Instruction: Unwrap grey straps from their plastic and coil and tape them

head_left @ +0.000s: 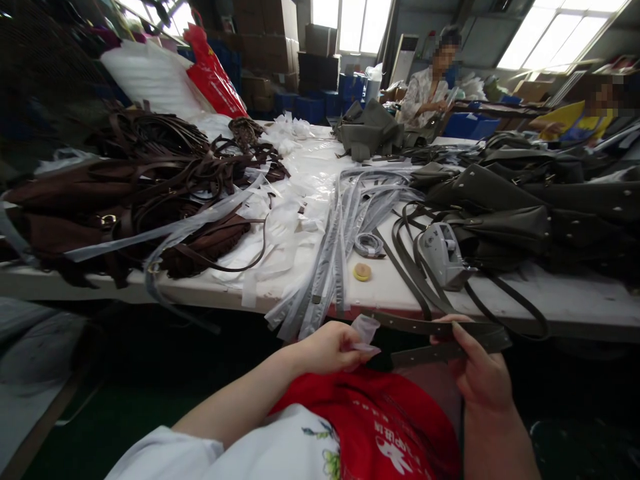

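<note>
My right hand (477,367) grips a folded dark olive strap (425,355) with small holes along it, thumb on top. One end of the strap reaches left toward my other hand. My left hand (336,347) is closed on a piece of thin translucent plastic film (367,331), pinched between thumb and fingers. Both hands are in front of the table edge, above the red apron (370,413). Just beyond them, a bundle of straps in clear plastic sleeves (345,233) hangs over the edge.
A grey tape dispenser (443,257), a small yellow round object (362,271) and a coiled strap (369,245) lie on the white table (320,150). Brown bags (90,200) are piled left, dark olive bags (525,220) right. Two people work at the far side.
</note>
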Tool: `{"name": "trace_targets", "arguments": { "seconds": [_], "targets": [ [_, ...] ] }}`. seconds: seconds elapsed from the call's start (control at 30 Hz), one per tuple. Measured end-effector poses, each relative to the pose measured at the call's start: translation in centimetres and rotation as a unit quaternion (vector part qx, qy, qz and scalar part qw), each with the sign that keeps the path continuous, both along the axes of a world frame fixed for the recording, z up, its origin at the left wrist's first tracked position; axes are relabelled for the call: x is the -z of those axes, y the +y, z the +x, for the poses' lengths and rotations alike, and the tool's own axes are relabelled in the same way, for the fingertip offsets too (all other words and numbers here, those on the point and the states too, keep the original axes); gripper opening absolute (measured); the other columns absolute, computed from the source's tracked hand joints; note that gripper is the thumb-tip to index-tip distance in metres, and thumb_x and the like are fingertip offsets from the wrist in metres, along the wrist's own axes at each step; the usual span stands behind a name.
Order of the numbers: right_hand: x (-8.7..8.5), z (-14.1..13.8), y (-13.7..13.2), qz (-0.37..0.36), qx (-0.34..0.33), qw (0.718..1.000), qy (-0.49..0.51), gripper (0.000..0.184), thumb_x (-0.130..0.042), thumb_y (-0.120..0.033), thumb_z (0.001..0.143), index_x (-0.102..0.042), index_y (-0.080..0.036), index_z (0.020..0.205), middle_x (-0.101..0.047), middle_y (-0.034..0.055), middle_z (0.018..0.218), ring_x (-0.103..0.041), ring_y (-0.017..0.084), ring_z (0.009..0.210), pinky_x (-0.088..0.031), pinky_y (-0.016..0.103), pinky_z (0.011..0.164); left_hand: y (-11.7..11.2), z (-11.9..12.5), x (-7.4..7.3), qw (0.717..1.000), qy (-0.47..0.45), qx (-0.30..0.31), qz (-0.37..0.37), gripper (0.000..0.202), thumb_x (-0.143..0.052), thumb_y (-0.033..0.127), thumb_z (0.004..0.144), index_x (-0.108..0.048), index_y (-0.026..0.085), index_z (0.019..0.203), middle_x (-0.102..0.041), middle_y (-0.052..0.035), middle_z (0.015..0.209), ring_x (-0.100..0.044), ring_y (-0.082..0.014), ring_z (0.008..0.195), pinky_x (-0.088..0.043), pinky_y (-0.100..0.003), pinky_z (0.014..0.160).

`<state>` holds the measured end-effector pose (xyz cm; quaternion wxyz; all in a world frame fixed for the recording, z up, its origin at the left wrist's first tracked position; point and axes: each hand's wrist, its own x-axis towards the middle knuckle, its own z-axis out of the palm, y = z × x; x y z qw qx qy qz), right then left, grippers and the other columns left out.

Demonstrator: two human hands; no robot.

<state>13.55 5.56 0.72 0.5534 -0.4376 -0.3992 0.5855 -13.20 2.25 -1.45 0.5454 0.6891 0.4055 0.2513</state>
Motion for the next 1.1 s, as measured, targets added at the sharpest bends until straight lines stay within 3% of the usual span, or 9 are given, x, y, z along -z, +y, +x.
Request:
{"name": "trace_targets", "arguments": {
  "seconds": [0.17, 0.37, 0.63, 0.8, 0.97, 1.1],
  "targets": [
    [-0.8, 1.3, 0.4, 0.056, 0.085, 0.995, -0.022, 0.019, -0.075, -0.035, 0.081, -0.069, -0.018, 0.086, -0.063, 0.0030, 0.075, -0.059, 0.016, 0.062, -0.051, 0.024, 0.051, -0.2, -1.0, 0.3, 0.997, 0.020, -0.013, -0.071, 0.052, -0.058, 0.062, 0.086, -0.070, 0.011, 0.080, -0.064, -0.0024, 0.064, -0.056, -0.0114, 0.058, -0.042, -0.020, 0.057],
    [-0.4, 1.8, 0.8, 0.056, 0.074, 0.995, -0.040, 0.021, -0.075, -0.037, 0.080, -0.069, -0.018, 0.085, -0.063, 0.0027, 0.072, -0.058, 0.015, 0.061, -0.050, 0.023, 0.050, -0.5, -1.4, -0.1, 0.999, 0.009, 0.013, -0.041, 0.035, -0.064, 0.046, 0.087, -0.071, 0.012, 0.080, -0.066, -0.0024, 0.071, -0.059, -0.0126, 0.063, -0.043, -0.019, 0.058],
    [-0.3, 2.0, 0.9, 0.038, 0.011, 0.997, -0.065, 0.021, -0.072, -0.039, 0.083, -0.070, -0.019, 0.087, -0.063, 0.0032, 0.069, -0.058, 0.015, 0.058, -0.049, 0.022, 0.049, -0.8, -1.8, -1.1, 0.999, 0.021, 0.027, -0.013, 0.029, -0.064, 0.040, 0.087, -0.074, 0.013, 0.085, -0.067, -0.0027, 0.073, -0.061, -0.0140, 0.066, -0.045, -0.020, 0.059],
    [-0.5, 3.1, 1.5, 0.017, -0.050, 0.994, -0.094, 0.026, -0.075, -0.042, 0.080, -0.070, -0.018, 0.086, -0.063, 0.0042, 0.065, -0.058, 0.016, 0.056, -0.047, 0.022, 0.047, -0.7, -1.7, -1.7, 0.988, 0.059, 0.117, 0.085, 0.014, -0.064, 0.025, 0.086, -0.075, 0.018, 0.091, -0.072, -0.0040, 0.086, -0.065, -0.0172, 0.077, -0.048, -0.023, 0.069],
    [-1.0, 4.3, 2.4, 0.000, -0.113, 0.985, -0.134, 0.030, -0.076, -0.045, 0.079, -0.070, -0.017, 0.087, -0.063, 0.0047, 0.063, -0.057, 0.017, 0.055, -0.045, 0.023, 0.046, -0.5, -0.9, -1.9, 0.977, 0.002, 0.169, 0.133, 0.017, -0.059, 0.023, 0.089, -0.074, 0.016, 0.093, -0.072, -0.0098, 0.101, -0.066, -0.0223, 0.095, -0.049, -0.027, 0.086],
    [-1.2, 4.2, 2.9, 0.002, -0.162, 0.968, -0.191, 0.029, -0.070, -0.046, 0.085, -0.068, -0.018, 0.094, -0.064, 0.0034, 0.065, -0.059, 0.018, 0.061, -0.048, 0.023, 0.053, -0.1, -0.3, -1.8, 0.979, -0.002, 0.153, 0.136, 0.012, -0.063, 0.020, 0.084, -0.073, 0.015, 0.087, -0.071, -0.0085, 0.093, -0.063, -0.0182, 0.082, -0.048, -0.023, 0.072]
  ]
}}
